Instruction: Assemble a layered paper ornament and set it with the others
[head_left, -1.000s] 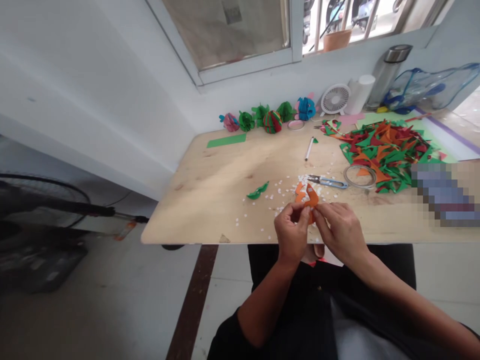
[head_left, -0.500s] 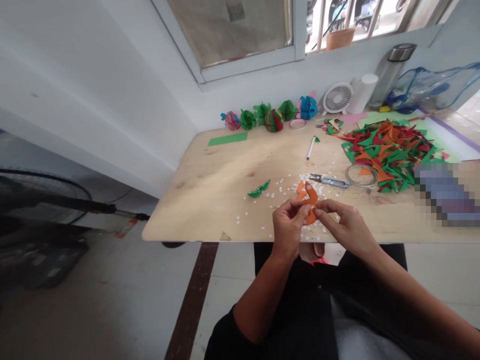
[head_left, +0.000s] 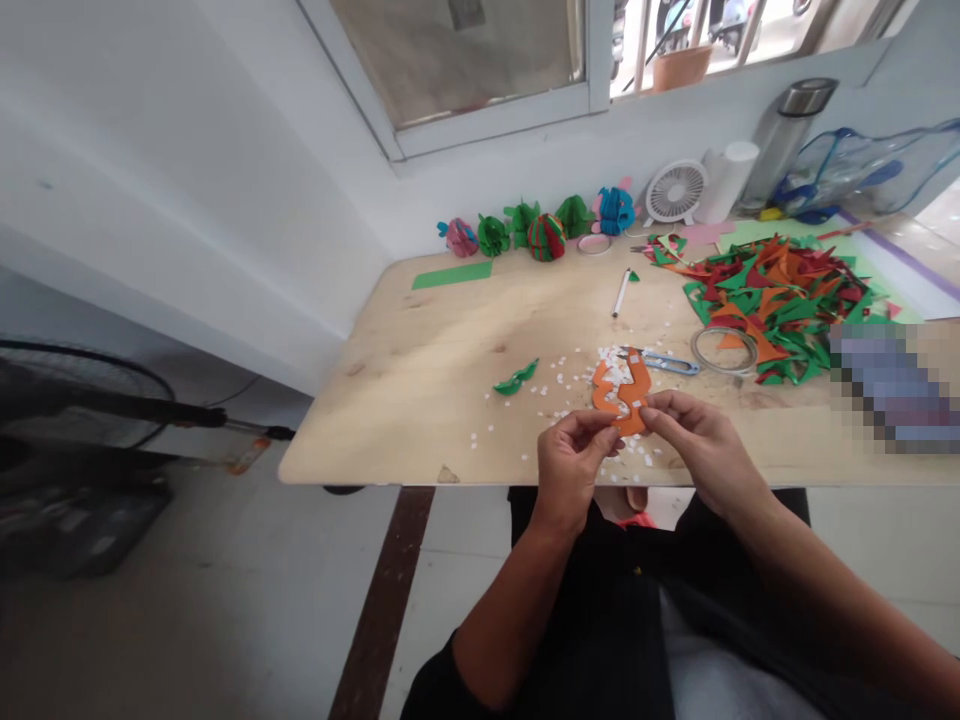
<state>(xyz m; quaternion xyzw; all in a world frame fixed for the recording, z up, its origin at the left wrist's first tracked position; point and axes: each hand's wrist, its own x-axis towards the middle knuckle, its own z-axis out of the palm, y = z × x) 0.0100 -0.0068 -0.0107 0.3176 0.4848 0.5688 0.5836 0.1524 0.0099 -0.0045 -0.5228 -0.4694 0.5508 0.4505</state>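
Note:
Between my hands is an orange paper cutout (head_left: 637, 378) with a wavy edge and small white squares stuck on it. My left hand (head_left: 574, 465) pinches its lower left end between thumb and fingers. On its right edge, my right hand (head_left: 697, 440) grips it the same way. Another orange cutout (head_left: 602, 392) lies just behind it on the table, partly covered. Small white paper bits (head_left: 561, 378) are scattered around. A blue-handled thread snipper (head_left: 671, 364) lies beyond my hands, its blades partly hidden by the orange paper.
Green cut paper (head_left: 516, 378) lies to the left. A tape roll (head_left: 724, 350) sits by a heap of coloured scraps (head_left: 784, 300) on the right. Behind are a marker (head_left: 621, 293), paper ornaments (head_left: 546, 238), a small fan (head_left: 676, 192) and a steel-capped bottle (head_left: 787, 140).
The orange cutout has been turned and flattened out, showing more of its face and white squares. My hands have moved slightly apart, both still holding it.

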